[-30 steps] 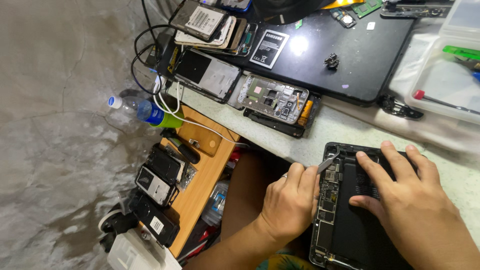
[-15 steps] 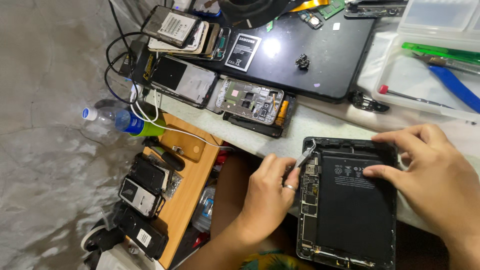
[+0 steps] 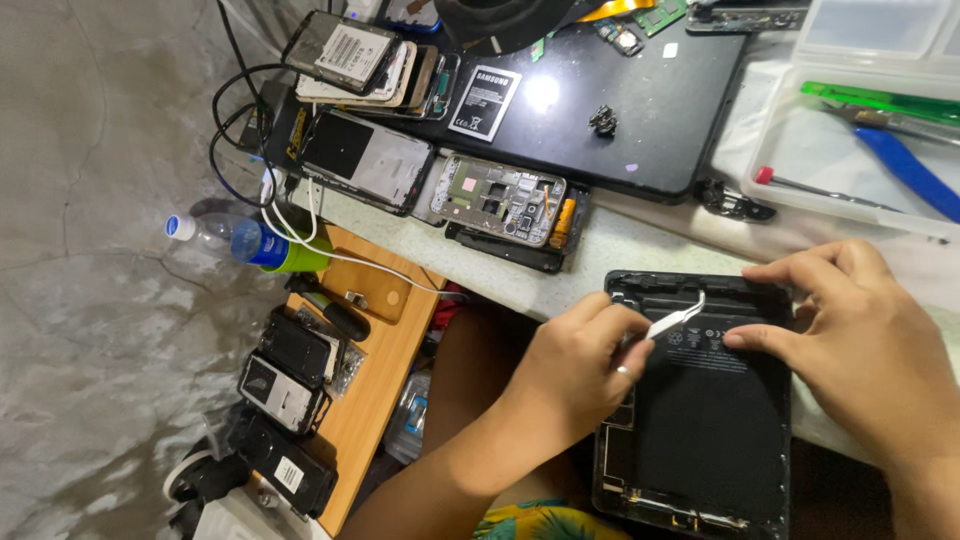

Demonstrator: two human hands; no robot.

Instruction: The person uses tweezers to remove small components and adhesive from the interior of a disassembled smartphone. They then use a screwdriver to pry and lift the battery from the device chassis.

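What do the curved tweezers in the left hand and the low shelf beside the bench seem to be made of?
The tweezers in the left hand look like bare metal: thin, pale and shiny along the curved tip. The low shelf looks like wood or wood-look board: an orange-brown, matte top with faint grain; which one cannot be told.

A grey concrete floor [image 3: 90, 200] fills the left side, mottled and faintly cracked. A pale worktop [image 3: 600, 255] runs across the right. Below its left edge stands a lower orange-brown wooden shelf [image 3: 385, 375]. Overhead light glares on a glossy black panel [image 3: 600, 80].
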